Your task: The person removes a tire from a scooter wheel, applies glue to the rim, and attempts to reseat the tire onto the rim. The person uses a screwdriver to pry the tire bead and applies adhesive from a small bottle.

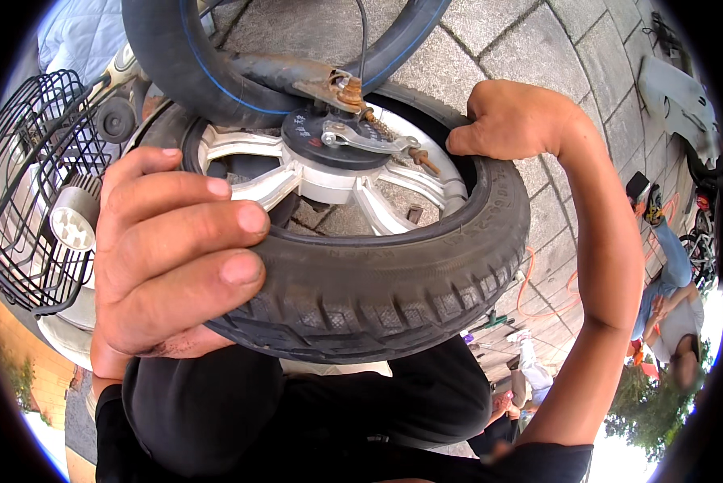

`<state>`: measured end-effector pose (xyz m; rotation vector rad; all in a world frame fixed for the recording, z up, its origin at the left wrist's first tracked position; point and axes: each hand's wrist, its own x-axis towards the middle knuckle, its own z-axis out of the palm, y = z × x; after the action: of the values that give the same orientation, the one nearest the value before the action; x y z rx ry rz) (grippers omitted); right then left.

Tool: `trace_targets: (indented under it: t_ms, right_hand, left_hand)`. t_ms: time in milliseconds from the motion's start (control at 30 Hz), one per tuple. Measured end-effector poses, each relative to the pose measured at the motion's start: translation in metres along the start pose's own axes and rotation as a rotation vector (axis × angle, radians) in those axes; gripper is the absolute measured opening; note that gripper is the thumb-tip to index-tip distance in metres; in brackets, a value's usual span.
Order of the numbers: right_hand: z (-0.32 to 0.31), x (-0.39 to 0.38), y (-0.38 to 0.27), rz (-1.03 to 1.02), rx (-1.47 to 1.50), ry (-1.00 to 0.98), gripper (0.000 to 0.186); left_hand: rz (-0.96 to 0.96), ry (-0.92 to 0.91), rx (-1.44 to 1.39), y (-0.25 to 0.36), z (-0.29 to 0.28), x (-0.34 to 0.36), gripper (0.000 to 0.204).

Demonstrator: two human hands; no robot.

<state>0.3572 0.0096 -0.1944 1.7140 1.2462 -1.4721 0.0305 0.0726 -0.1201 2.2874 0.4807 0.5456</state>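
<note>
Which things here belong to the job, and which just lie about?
Likely the job:
- black treaded rubber tyre in the left hand
- white spoked metal wheel
- black rubber tube, blue stripe

Likely lying about:
- pale blue quilted cloth
- curved pale grey panel

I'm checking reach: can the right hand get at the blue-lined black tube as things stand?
Likely yes: from the tire, the right hand has a seemingly clear way over paving to the tube.

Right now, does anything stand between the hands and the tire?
Nothing visible: the left hand holds the tire at left, the right hand is at its right edge. The inner tube is at the far side.
</note>
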Motion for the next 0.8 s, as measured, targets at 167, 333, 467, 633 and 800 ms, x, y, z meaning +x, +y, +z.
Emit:
trace_targets:
  t_ms: [167,333,467,633,800]
  right_hand:
    - [0.020,0.011,0.012,-0.017,0.091,0.042,0.057]
    - [0.026,0.013,0.015,-0.063,0.122,0.098,0.056]
    - [0.026,0.008,0.022,-0.137,0.066,0.282,0.056]
    - [0.057,-0.019,0.068,0.050,0.467,0.388,0.031]
    - [0.240,-0.031,0.062,-0.071,0.286,0.370,0.037]
  left_hand:
    - [0.075,-0.115,-0.051,-0.009,-0.009,0.004,0.025]
    - [0.053,-0.148,-0.040,-0.004,-0.012,0.005,0.028]
    - [0.142,-0.030,-0.006,-0.011,-0.004,-0.005,0.040]
    - [0.209,-0.109,0.044,-0.026,-0.011,-0.004,0.071]
    - [0.055,-0.245,0.042,-0.014,-0.021,0.000,0.096]
